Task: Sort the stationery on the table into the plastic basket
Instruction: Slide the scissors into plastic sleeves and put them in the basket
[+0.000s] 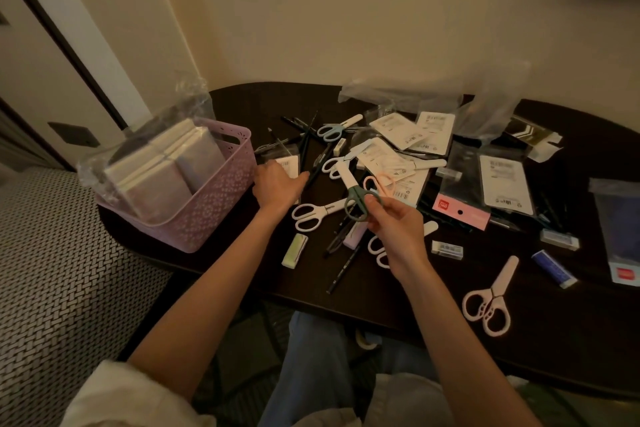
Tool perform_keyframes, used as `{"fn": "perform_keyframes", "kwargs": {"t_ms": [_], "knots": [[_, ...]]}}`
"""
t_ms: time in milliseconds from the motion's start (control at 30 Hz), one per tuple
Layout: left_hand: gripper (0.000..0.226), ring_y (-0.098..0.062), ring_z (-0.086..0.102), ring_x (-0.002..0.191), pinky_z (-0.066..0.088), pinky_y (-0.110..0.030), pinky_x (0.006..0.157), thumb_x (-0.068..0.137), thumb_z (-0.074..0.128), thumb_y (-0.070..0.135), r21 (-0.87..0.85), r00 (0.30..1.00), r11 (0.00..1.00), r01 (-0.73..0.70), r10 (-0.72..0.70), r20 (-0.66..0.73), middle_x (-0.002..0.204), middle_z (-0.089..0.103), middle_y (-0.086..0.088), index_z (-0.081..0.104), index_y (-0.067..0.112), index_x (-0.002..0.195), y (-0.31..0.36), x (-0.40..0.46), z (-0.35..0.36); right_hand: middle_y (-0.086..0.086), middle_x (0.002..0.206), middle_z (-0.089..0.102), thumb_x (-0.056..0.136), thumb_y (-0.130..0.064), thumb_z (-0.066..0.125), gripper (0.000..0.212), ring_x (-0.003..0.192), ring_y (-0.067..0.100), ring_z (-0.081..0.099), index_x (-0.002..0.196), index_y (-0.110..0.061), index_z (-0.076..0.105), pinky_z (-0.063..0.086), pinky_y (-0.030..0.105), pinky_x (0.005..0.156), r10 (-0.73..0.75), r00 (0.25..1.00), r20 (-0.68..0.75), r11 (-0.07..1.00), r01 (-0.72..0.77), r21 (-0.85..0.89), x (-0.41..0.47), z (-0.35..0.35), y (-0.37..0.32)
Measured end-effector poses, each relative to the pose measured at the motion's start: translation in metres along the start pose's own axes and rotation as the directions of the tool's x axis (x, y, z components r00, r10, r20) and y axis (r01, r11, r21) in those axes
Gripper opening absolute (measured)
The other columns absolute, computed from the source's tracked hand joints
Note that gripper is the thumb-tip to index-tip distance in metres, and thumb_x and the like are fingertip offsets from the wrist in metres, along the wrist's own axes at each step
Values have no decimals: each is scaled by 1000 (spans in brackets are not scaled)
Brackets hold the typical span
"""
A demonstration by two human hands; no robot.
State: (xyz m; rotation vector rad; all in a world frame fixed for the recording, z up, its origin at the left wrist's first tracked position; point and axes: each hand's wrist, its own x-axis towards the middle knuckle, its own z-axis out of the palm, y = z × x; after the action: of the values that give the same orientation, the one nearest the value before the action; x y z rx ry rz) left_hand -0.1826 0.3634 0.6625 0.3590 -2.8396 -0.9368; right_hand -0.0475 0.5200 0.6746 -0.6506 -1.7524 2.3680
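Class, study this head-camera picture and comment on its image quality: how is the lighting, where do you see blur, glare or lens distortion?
Head view: dim, warm light, the dark table swallows the black pens; wide-angle lens bows the table edge and wall lines; left hand slightly motion-blurred; the right hand and the green scissors in its grip sharper; plastic bags show soft glare.

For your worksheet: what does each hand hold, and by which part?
Right hand: green scissors, by a handle loop. Left hand: nothing clearly held.
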Motion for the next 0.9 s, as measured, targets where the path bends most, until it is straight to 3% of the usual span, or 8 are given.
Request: {"fn": "perform_keyframes", "kwargs": {"t_ms": [67,200,433,567,733,900], "knots": [[77,-31,51,119,49,-43,93,77,75,49,17,999,999,38,-38,8,129,52,-17,47,1,131,0,4,6,-1,96,74,90,-18,63,14,94,8,67,101,-12,70,51,22,79,3,1000,-6,1000,-3,-3,0,-4,0],[84,-33,47,124,46,-43,99,76,76,44,51,998,997,62,-60,-36,133,48,-20,40,-3,135,-5,2,12,-5,90,73,91,-20,63,13,84,4,66,100,-14,70,48,18,69,-11,999,-43,1000,10,-18,0,-9,2],[86,-36,45,127,41,-53,101,66,83,43,95,986,981,168,-168,-2,133,49,-15,43,6,133,-10,8,3,-2,94,72,93,-19,60,16,87,8,66,105,-12,68,50,20,72,-3,998,-57,1000,2,-8,-3,-14,7],[80,-34,50,121,40,-52,101,64,80,52,153,988,977,149,-154,20,124,55,-11,51,9,124,-11,7,-7,4,95,73,96,-16,55,21,76,9,70,110,-4,64,55,28,81,-9,999,-52,997,13,75,-4,-13,3],[74,-30,57,110,49,-50,92,62,81,51,117,990,985,125,-132,50,114,58,-8,53,11,117,-14,-7,-16,4,96,73,97,-17,52,20,77,10,68,109,-6,64,53,29,82,-45,997,-69,994,52,91,-11,-14,-4],[99,-31,40,131,43,-49,103,64,87,33,-59,988,993,99,-91,127,142,38,-13,31,10,142,-16,-22,-26,1,93,72,97,-17,53,18,76,8,68,107,-8,65,54,23,74,-46,997,-60,994,51,96,-18,-14,-10]]}}
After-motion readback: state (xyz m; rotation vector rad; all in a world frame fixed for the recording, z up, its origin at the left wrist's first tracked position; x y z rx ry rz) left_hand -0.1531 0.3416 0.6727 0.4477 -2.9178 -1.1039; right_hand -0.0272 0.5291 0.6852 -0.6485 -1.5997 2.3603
